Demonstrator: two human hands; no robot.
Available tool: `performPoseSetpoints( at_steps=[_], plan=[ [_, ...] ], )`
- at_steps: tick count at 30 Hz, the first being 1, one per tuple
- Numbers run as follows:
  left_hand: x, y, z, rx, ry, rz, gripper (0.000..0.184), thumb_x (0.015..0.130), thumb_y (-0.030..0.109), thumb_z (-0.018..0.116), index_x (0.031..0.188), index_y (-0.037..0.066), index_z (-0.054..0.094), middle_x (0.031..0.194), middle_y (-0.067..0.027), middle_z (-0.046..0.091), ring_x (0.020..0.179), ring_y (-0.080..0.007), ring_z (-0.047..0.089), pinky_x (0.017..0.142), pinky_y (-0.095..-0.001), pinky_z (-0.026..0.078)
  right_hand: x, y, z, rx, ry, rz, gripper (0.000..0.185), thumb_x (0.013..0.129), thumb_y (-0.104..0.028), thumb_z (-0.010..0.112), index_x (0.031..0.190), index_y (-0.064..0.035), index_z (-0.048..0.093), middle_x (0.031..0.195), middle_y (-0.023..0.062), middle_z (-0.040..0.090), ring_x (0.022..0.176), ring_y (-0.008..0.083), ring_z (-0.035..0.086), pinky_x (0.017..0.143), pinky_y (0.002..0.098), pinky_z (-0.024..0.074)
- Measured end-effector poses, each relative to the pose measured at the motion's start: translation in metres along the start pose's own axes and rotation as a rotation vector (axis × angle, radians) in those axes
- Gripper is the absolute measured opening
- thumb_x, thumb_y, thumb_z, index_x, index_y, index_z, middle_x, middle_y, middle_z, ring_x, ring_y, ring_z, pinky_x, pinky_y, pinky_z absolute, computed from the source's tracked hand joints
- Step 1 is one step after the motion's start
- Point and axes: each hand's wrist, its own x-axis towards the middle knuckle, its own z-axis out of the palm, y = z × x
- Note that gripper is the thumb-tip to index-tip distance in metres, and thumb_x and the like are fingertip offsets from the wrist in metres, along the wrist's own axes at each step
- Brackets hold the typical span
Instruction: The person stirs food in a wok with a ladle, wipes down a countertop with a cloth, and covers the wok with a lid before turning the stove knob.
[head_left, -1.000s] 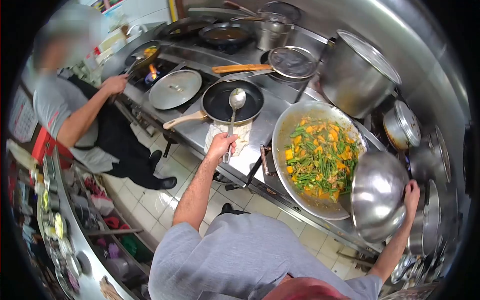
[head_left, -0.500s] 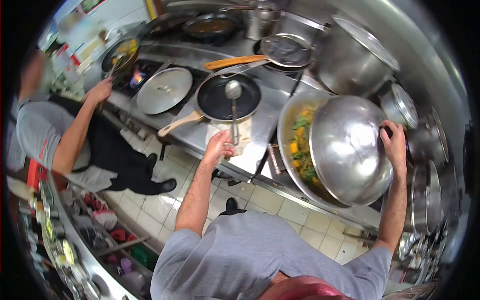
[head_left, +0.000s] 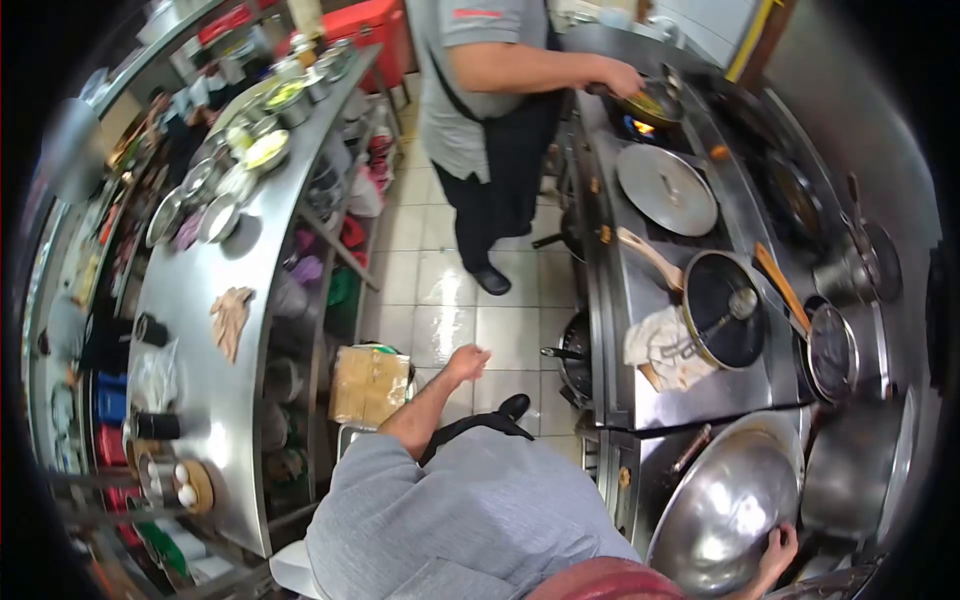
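Note:
My left hand (head_left: 467, 362) hangs over the tiled floor, fingers loosely apart and nothing in it. At the lower right, my right hand (head_left: 778, 550) is closed at the knob of a big domed metal lid (head_left: 725, 505); the knob itself is hidden. Under the lid sits a wide metal wok (head_left: 783, 432), only its rim showing, its food out of sight. A ladle (head_left: 740, 305) rests in a black frying pan (head_left: 722, 335) with a pale wooden handle. Beside that pan lies a stained white cloth (head_left: 665, 350) on the steel counter.
A co-worker (head_left: 500, 110) stands ahead, one hand at a wok over a flame. A flat lid (head_left: 667, 190) covers the neighbouring burner. Left, a steel table (head_left: 225, 400) carries bowls and a tan cloth (head_left: 231, 322). A cardboard box (head_left: 370, 388) stands between table and aisle.
My left hand has let go of the ladle and moved away from the stove. The lid now covers the vegetables seen before. My view has turned left.

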Motion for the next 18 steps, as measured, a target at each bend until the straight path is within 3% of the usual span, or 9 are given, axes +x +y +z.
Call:
performPoseSetpoints(
  at_steps=[2,4,6,8,11,14,15,16,18],
  plan=[
    [-0.022,-0.051,-0.029,0.026,0.086,-0.140,0.034,0.085,0.033,0.058,0.088,0.000,0.062,0.076,-0.0077,0.064,0.055,-0.0160,0.060,0.051,-0.0300,0.051,0.008,0.017,0.005,0.187,0.022,-0.015,0.029,0.079,-0.007,0.060,0.106,0.0039,0.060,0.095,0.0101,0.061,0.086,0.0177,0.054,0.081,0.0293,0.0424],
    [-0.042,-0.089,-0.049,0.111,0.129,-0.263,0.035,0.085,0.033,0.057,0.080,-0.001,0.063,0.070,-0.0085,0.063,0.052,-0.0172,0.059,0.052,-0.0315,0.052,-0.015,-0.059,-0.014,0.207,0.067,-0.044,0.021,0.074,-0.003,0.063,0.094,0.0016,0.067,0.081,0.0148,0.066,0.070,0.0240,0.058,0.068,0.0341,0.0482],
    [-0.055,-0.112,-0.068,0.202,0.141,-0.316,0.037,0.086,0.034,0.056,0.077,-0.001,0.064,0.066,-0.0091,0.063,0.050,-0.0180,0.059,0.052,-0.0323,0.052,-0.017,-0.076,-0.019,0.246,0.059,0.019,0.021,0.072,-0.003,0.064,0.092,0.0050,0.066,0.081,0.0148,0.066,0.070,0.0236,0.058,0.068,0.0335,0.0479],
    [-0.062,-0.127,-0.081,0.486,0.042,-0.394,0.043,0.086,0.037,0.054,0.072,-0.002,0.064,0.062,-0.0106,0.063,0.048,-0.0195,0.059,0.053,-0.0339,0.052,-0.014,-0.057,-0.014,0.311,0.091,0.077,0.022,0.073,-0.002,0.063,0.093,0.0059,0.065,0.082,0.0148,0.066,0.072,0.0230,0.058,0.068,0.0333,0.0479],
    [-0.045,-0.138,-0.087,0.645,-0.015,-0.284,0.044,0.085,0.037,0.053,0.072,-0.003,0.065,0.060,-0.0120,0.064,0.049,-0.0218,0.060,0.055,-0.0352,0.052,-0.003,0.048,0.002,0.406,0.131,0.123,0.025,0.072,-0.003,0.065,0.095,0.0065,0.065,0.087,0.0156,0.066,0.076,0.0223,0.059,0.070,0.0330,0.0480],
    [-0.024,-0.112,-0.095,0.629,-0.033,-0.152,0.041,0.084,0.036,0.054,0.080,-0.004,0.065,0.066,-0.0134,0.065,0.054,-0.0241,0.061,0.060,-0.0368,0.053,-0.004,0.053,0.003,0.423,0.147,0.130,0.029,0.075,-0.009,0.068,0.098,0.0067,0.064,0.092,0.0184,0.065,0.081,0.0248,0.060,0.074,0.0337,0.0478],
    [-0.016,-0.097,-0.097,0.557,-0.021,-0.103,0.041,0.083,0.035,0.054,0.087,-0.004,0.066,0.070,-0.0147,0.066,0.058,-0.0258,0.063,0.064,-0.0378,0.053,-0.014,-0.009,-0.008,0.382,0.134,-0.240,0.030,0.076,-0.011,0.067,0.099,0.0067,0.064,0.093,0.0201,0.065,0.083,0.0275,0.060,0.077,0.0347,0.0473],
    [-0.007,-0.083,-0.101,0.552,-0.015,-0.100,0.041,0.083,0.035,0.054,0.087,-0.004,0.066,0.070,-0.0147,0.066,0.058,-0.0258,0.063,0.064,-0.0378,0.053,-0.018,-0.061,-0.019,0.329,0.204,-0.238,0.031,0.076,-0.012,0.067,0.100,0.0064,0.064,0.093,0.0198,0.065,0.084,0.0276,0.060,0.078,0.0348,0.0469],
    [0.013,-0.058,-0.112,0.465,0.131,0.059,0.045,0.083,0.036,0.056,0.102,-0.004,0.063,0.088,-0.0190,0.067,0.078,-0.0288,0.066,0.077,-0.0379,0.051,-0.015,-0.137,-0.031,0.259,0.327,-0.241,0.032,0.076,-0.013,0.067,0.102,0.0058,0.063,0.095,0.0192,0.064,0.086,0.0279,0.059,0.079,0.0351,0.0462]
  ],
)
